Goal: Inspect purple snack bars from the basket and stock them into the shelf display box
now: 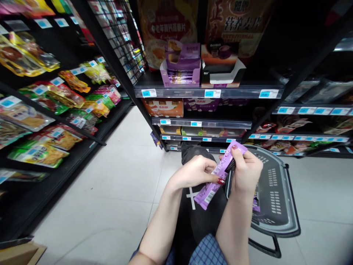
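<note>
A slim purple stick packet (218, 176) with a barcode near its lower end is held slantwise above my knee. My right hand (246, 167) pinches its upper end, thumb on the front. Lower down, my left hand (200, 172) grips the packet around its middle, its thumb pressed across the printed side. Beside my right forearm stands a dark grey shopping basket (285, 191) on the floor. Another purple packet (256, 204) shows in it, partly hidden by my arm.
Ahead, a black shelf carries a purple display box (180, 75) of similar sticks and a black-and-orange box (222, 75). Large cereal bags (169, 22) stand behind them. Bagged snacks (41, 151) fill the left rack. A cardboard box (22, 254) sits at the lower left.
</note>
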Action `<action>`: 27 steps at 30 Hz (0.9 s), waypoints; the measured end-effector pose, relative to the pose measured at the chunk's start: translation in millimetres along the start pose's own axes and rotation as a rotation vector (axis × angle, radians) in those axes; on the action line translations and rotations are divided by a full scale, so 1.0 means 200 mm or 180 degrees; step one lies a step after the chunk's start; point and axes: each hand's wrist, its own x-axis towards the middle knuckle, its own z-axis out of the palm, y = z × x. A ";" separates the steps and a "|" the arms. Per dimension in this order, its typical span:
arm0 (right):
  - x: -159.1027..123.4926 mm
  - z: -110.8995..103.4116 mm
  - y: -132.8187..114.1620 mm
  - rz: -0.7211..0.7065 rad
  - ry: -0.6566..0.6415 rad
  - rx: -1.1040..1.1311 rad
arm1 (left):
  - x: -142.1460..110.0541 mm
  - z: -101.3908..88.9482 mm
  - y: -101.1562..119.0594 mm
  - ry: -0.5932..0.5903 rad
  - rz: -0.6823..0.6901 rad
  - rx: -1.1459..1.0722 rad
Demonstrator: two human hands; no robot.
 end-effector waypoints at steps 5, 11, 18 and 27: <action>0.01 0.00 0.00 -0.0239 0.0502 0.0109 | 0.00 -0.03 -0.03 -0.0517 -0.0016 0.0221; 0.04 -0.03 0.00 -0.0324 0.0598 0.0339 | -0.01 -0.04 -0.05 -0.0533 -0.0124 0.0225; 0.02 -0.06 0.03 0.0491 -0.2071 0.0616 | 0.03 -0.03 -0.07 -0.0633 0.0062 -0.1728; 0.10 -0.09 0.04 0.0191 -0.0946 0.0306 | 0.15 0.05 -0.17 -0.1143 0.0107 -0.2007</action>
